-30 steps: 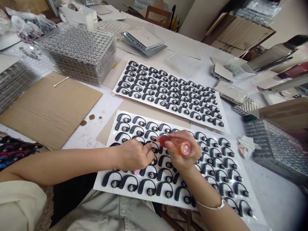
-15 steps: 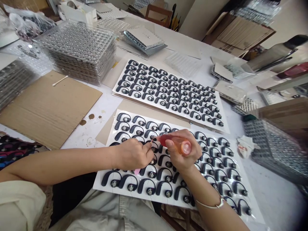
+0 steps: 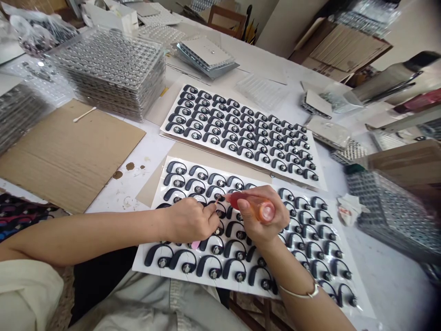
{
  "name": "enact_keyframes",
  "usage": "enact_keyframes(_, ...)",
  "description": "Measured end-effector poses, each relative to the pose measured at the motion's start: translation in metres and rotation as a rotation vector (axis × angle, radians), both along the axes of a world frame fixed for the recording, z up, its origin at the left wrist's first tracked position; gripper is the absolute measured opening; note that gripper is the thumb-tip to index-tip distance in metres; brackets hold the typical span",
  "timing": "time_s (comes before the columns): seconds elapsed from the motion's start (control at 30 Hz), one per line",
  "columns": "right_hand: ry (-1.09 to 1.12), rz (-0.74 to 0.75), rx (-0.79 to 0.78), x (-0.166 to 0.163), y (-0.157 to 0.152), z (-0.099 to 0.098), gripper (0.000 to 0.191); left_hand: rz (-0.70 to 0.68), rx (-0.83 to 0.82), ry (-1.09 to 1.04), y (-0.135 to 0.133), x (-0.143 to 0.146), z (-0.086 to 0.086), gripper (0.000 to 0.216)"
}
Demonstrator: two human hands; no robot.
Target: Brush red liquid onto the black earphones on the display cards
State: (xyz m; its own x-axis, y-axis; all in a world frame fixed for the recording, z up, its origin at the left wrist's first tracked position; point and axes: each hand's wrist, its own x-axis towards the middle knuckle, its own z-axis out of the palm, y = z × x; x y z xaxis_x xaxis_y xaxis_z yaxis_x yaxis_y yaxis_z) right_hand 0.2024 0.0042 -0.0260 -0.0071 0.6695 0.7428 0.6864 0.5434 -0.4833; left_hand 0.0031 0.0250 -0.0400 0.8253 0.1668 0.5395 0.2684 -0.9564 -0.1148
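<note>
A white sheet (image 3: 347,271) in front of me carries rows of dark hook-shaped parts with round metal ends (image 3: 312,250). My right hand (image 3: 263,220) is closed round a small orange bottle with a red nozzle (image 3: 253,207), its tip pointing left toward a part in the sheet's upper left. My left hand (image 3: 191,223) rests on the sheet beside that tip, fingers curled and pinched together; a pink thing (image 3: 195,245) pokes out under it. A thin bracelet (image 3: 299,294) circles my right wrist.
A second white sheet of the same parts (image 3: 241,133) lies behind. Brown cardboard (image 3: 69,151) with a cotton swab (image 3: 83,114) is at left. Stacked clear blister trays (image 3: 113,69) stand at back left, more trays (image 3: 392,211) at right. A crumpled tissue (image 3: 347,207) lies at right.
Both hands stay almost still over the same spot on the near sheet. The view has shifted a little.
</note>
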Motion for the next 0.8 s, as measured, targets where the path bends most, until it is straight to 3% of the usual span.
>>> enact_keyframes(0.43, 0.035, -0.038, 0.09, 0.0061, -0.0021, -0.0033, 0.019, -0.013, -0.004, 0.059, 0.0012, -0.0023, -0.0003, 0.017)
enact_keyframes(0.8, 0.052, 0.002, 0.039, 0.0044, -0.0015, -0.0047, 0.019, -0.009, 0.013, 0.013, 0.0012, -0.002, 0.0011, 0.014)
